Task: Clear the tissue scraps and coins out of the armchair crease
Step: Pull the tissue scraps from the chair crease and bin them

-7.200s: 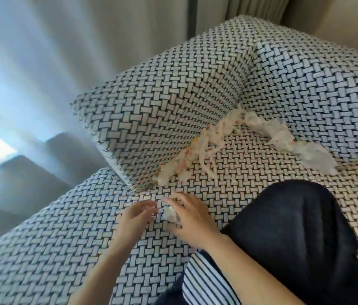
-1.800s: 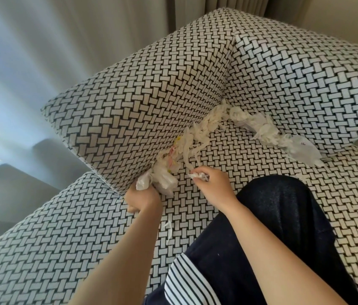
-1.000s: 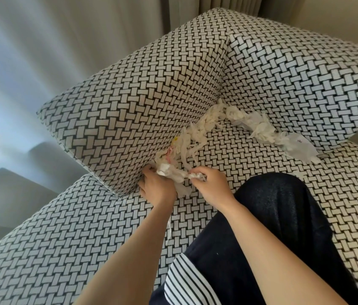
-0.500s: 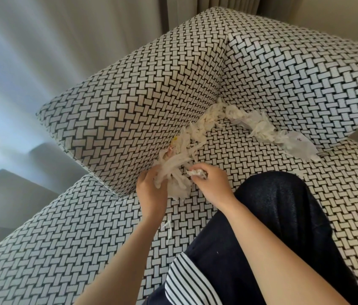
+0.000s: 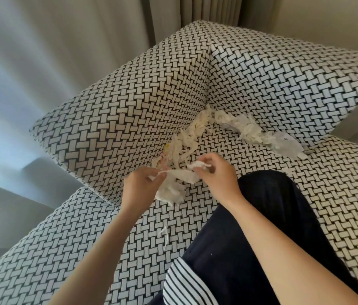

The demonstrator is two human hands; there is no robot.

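Left hand [image 5: 139,188] and right hand [image 5: 215,175] each pinch the same tissue wad [image 5: 173,186], stretched between them, near the crease scraps [image 5: 187,139].

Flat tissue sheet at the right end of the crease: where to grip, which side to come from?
Pinch the flat tissue sheet at its near corner, which lies out on the seat, and come in from that open seat side. Its far edge lies against the upright cushion, which blocks that side. The right hand is nearest but holds a tissue scrap.
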